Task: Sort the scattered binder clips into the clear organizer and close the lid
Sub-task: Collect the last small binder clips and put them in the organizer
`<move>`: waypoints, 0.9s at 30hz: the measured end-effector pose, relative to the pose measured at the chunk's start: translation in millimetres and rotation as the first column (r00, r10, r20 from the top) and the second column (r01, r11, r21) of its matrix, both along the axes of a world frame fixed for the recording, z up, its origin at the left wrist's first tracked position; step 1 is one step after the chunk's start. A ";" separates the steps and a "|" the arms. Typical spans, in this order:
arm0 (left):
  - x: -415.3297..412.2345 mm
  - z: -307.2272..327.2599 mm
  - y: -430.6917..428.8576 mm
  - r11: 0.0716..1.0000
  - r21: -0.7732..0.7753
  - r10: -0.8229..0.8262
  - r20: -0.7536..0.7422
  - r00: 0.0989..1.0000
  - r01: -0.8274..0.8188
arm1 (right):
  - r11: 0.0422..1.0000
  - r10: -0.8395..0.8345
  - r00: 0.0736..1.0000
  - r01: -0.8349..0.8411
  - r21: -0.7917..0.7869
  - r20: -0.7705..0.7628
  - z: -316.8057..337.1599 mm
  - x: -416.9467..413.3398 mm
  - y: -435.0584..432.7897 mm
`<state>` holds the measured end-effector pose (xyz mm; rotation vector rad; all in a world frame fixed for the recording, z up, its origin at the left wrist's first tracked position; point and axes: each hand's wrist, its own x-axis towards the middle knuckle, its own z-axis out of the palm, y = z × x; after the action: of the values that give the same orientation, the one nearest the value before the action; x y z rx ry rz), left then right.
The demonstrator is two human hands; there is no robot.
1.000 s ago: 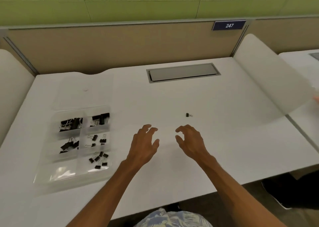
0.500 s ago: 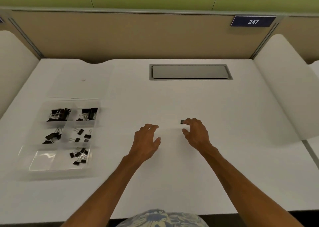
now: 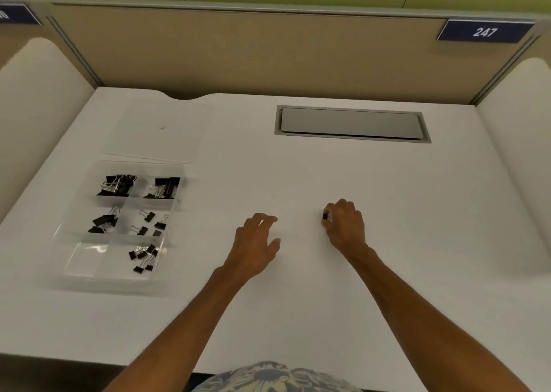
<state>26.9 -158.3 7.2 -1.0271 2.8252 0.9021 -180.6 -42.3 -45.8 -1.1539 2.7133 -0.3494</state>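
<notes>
1. Clear organizer (image 3: 119, 280): an open tray at the left of the white surface (image 3: 298, 302), divided into two columns of three compartments. Clips show in five of the six.
2. Rear row: large black binder clips (image 3: 117, 184) are heaped in the left compartment, and a similar heap is in the right one.
3. Middle row: medium clips (image 3: 103, 221) are in the left compartment. Several small clips (image 3: 149, 223) lie apart from each other in the right one.
4. Front row: a cluster of small clips is in the right compartment.
5. Lid (image 3: 158, 129): a clear sheet lying flat on the surface just behind the organizer, fully off it.
6. Loose binder clip (image 3: 326, 216): small and black, well to the right of the organizer, and pinched at the fingertips of the right hand (image 3: 346, 227). The fingers are curled round it, low over the surface.
7. Left hand (image 3: 256, 239): palm down between the organizer and the right hand, with the fingers relaxed, slightly spread and holding nothing. Whether it touches the surface cannot be told.
8. Grey hatch (image 3: 351, 123): recessed in the surface at the rear, with its flap closed.
9. Number plate (image 3: 484, 31): blue, reading 247, on the tan partition at the rear right.
</notes>
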 end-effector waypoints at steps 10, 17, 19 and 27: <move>21.3 1.8 -5.5 0.999 0.010 0.048 -0.072 0.996 -0.047 | 0.914 -0.130 0.850 0.302 -0.271 0.510 26.8 37.4 9.9; 60.1 11.3 -22.6 0.988 0.063 0.152 -0.206 0.967 -0.142 | 0.872 0.045 0.653 0.343 -0.348 0.756 57.0 105.0 -15.9; 74.8 13.4 -33.4 0.984 0.081 0.175 -0.244 0.954 -0.160 | 0.874 0.085 0.609 0.335 -0.353 0.788 62.7 124.6 -30.6; 144.4 21.4 -94.3 0.978 0.083 0.208 -0.332 0.920 -0.192 | 0.866 0.185 0.505 0.321 -0.383 0.843 79.4 205.6 -105.1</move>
<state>171.3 -252.5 28.6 -1.2875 2.9856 1.2767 25.0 -147.4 33.5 -0.6209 1.7498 -1.3166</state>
